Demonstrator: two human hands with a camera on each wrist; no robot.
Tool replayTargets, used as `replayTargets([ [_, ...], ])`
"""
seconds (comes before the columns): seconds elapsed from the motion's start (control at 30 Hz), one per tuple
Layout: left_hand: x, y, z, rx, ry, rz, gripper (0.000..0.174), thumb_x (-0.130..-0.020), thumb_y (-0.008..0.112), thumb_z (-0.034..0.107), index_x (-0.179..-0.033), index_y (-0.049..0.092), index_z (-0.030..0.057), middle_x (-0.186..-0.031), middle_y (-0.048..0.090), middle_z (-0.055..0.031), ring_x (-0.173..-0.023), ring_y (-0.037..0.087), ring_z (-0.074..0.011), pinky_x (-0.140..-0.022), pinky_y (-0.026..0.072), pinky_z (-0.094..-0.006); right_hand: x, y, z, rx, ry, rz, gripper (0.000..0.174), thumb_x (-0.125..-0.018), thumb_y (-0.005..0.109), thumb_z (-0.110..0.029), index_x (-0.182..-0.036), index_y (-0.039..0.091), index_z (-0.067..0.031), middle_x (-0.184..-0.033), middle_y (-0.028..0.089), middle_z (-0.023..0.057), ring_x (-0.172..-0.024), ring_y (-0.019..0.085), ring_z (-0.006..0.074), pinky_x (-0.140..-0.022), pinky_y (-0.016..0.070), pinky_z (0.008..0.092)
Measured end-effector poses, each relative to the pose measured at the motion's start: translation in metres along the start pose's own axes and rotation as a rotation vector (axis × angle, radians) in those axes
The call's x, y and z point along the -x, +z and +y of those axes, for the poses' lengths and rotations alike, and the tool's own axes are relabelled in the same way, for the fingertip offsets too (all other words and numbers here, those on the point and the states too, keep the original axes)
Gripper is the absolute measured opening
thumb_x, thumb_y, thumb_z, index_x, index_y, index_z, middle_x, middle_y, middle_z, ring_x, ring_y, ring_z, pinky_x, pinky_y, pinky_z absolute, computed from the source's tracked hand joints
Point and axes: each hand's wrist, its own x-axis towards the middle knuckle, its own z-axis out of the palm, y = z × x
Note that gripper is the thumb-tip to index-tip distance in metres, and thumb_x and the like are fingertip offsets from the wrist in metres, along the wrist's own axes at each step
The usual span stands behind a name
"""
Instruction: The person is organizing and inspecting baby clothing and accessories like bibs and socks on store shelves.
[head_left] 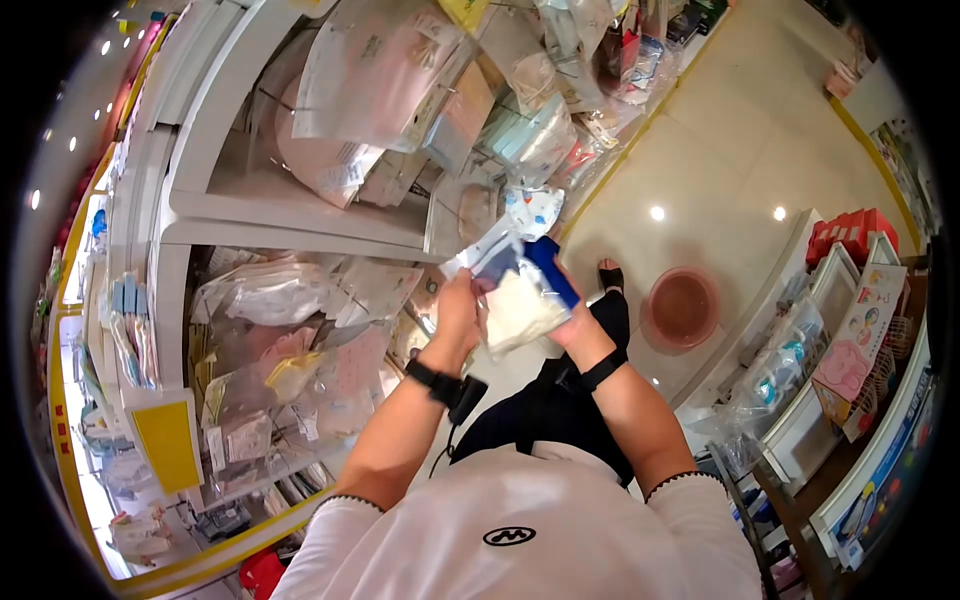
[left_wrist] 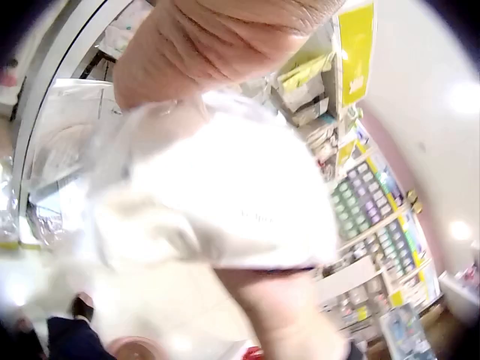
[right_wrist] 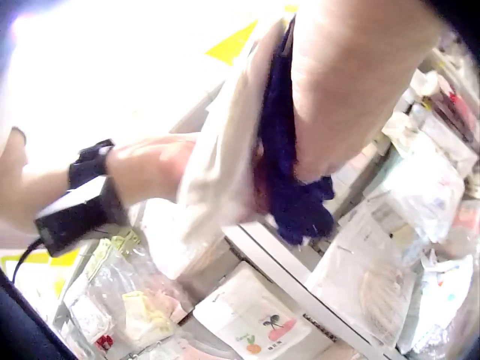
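Note:
A clear plastic bag [head_left: 518,312] with a folded cream cloth inside is held up in front of the body. My left hand [head_left: 457,312] pinches its left edge. On the other side, my right hand [head_left: 576,322] grips a dark blue cloth [head_left: 551,270] against the bag. In the right wrist view the blue cloth [right_wrist: 279,142] bunches below the right hand [right_wrist: 352,90], beside the cream cloth [right_wrist: 221,157]. The left wrist view has the left hand [left_wrist: 217,45] over the bright, blurred bag [left_wrist: 225,187], with the right hand [left_wrist: 274,300] beneath it.
White shelving [head_left: 300,225] with hanging packaged goods stands close on the left. A pink basin [head_left: 682,308] sits on the tiled floor [head_left: 745,130] at the right. Further right is a low rack with a pink box [head_left: 858,350] and red boxes [head_left: 850,238].

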Motion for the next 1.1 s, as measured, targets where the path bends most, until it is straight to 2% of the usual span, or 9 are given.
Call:
replayTargets([
  [0.07,-0.028,0.007,-0.017,-0.083,0.279,0.152,0.028,-0.094,0.034,0.019,-0.096,0.049,-0.0048,-0.084,0.058,-0.0135,-0.071,0.059,-0.0222,-0.066,0.0497,-0.0341,-0.004,0.024,0.027,0.337,-0.210,0.090,0.043,-0.087,0.056,-0.032,-0.122,0.047,-0.0092,-0.111,0.057,0.0046,-0.101,0.054,0.0162,-0.090,0.0425,0.0305],
  [0.17,-0.082,-0.022,-0.052,-0.196,0.262,0.200,0.029,-0.094,0.032,0.017,-0.100,0.047,-0.0068,-0.088,0.058,-0.0192,-0.074,0.061,-0.0275,-0.067,0.0512,-0.0380,-0.013,0.027,0.052,0.540,-0.351,0.323,0.042,-0.088,0.057,-0.025,-0.125,0.042,-0.0122,-0.109,0.055,0.0021,-0.097,0.055,0.0138,-0.086,0.0440,0.0282],
  [0.33,-0.086,-0.043,-0.058,-0.015,0.119,0.147,0.034,-0.094,0.031,0.023,-0.104,0.042,-0.0066,-0.094,0.055,-0.0252,-0.080,0.060,-0.0375,-0.077,0.0489,-0.0487,-0.017,0.023,0.068,0.838,-0.354,0.448,0.046,-0.089,0.056,-0.029,-0.127,0.040,-0.0081,-0.113,0.052,0.0007,-0.101,0.049,0.0109,-0.088,0.0392,0.0248],
  [0.5,-0.077,-0.035,-0.027,-0.431,0.306,0.416,0.032,-0.093,0.037,0.019,-0.094,0.051,-0.0095,-0.081,0.060,-0.0254,-0.073,0.058,-0.0375,-0.066,0.0448,-0.0415,-0.014,0.037,0.072,0.910,-0.266,0.425,0.042,-0.090,0.054,-0.025,-0.127,0.042,-0.0083,-0.112,0.053,0.0002,-0.099,0.050,0.0088,-0.085,0.0414,0.0237],
  [0.63,-0.071,-0.027,0.006,-0.587,0.508,0.593,0.034,-0.092,0.038,0.024,-0.096,0.051,-0.0072,-0.083,0.059,-0.0239,-0.076,0.057,-0.0378,-0.071,0.0427,-0.0434,-0.003,0.054,0.058,1.038,-0.082,0.281,0.044,-0.090,0.053,-0.024,-0.127,0.038,-0.0043,-0.107,0.052,0.0003,-0.091,0.049,0.0073,-0.080,0.0415,0.0207],
  [0.77,-0.087,-0.045,0.024,-0.169,0.651,0.233,0.040,-0.095,0.036,0.030,-0.099,0.053,-0.0061,-0.085,0.061,-0.0134,-0.076,0.059,-0.0239,-0.072,0.0459,-0.0351,0.022,0.068,0.031,0.819,-0.119,0.396,0.036,-0.086,0.058,-0.022,-0.117,0.048,-0.0059,-0.100,0.060,0.0058,-0.087,0.060,0.0139,-0.076,0.0480,0.0259],
  [0.87,-0.053,-0.032,0.059,0.088,0.509,-0.076,0.040,-0.096,0.036,0.033,-0.095,0.056,-0.0014,-0.091,0.061,-0.0121,-0.080,0.058,-0.0171,-0.070,0.0467,-0.0289,0.039,0.081,0.018,0.714,-0.288,0.421,0.034,-0.086,0.058,-0.021,-0.114,0.049,-0.0049,-0.098,0.060,0.0071,-0.090,0.060,0.0185,-0.077,0.0493,0.0297],
  [0.97,-0.054,-0.027,0.068,0.100,0.471,-0.096,0.043,-0.096,0.035,0.034,-0.095,0.056,-0.0036,-0.094,0.062,-0.0127,-0.083,0.058,-0.0185,-0.073,0.0486,-0.0310,0.059,0.079,0.000,0.776,-0.324,0.569,0.032,-0.088,0.054,-0.020,-0.115,0.049,-0.0032,-0.102,0.060,0.0081,-0.091,0.059,0.0196,-0.081,0.0486,0.0315],
  [1.1,-0.066,-0.018,0.071,0.161,0.486,-0.118,0.037,-0.097,0.034,0.030,-0.098,0.054,-0.0016,-0.092,0.063,-0.0121,-0.081,0.058,-0.0168,-0.076,0.0469,-0.0307,0.076,0.057,-0.025,0.738,-0.297,0.500,0.031,-0.090,0.050,-0.023,-0.113,0.051,-0.0017,-0.104,0.059,0.0095,-0.095,0.058,0.0214,-0.085,0.0467,0.0331],
])
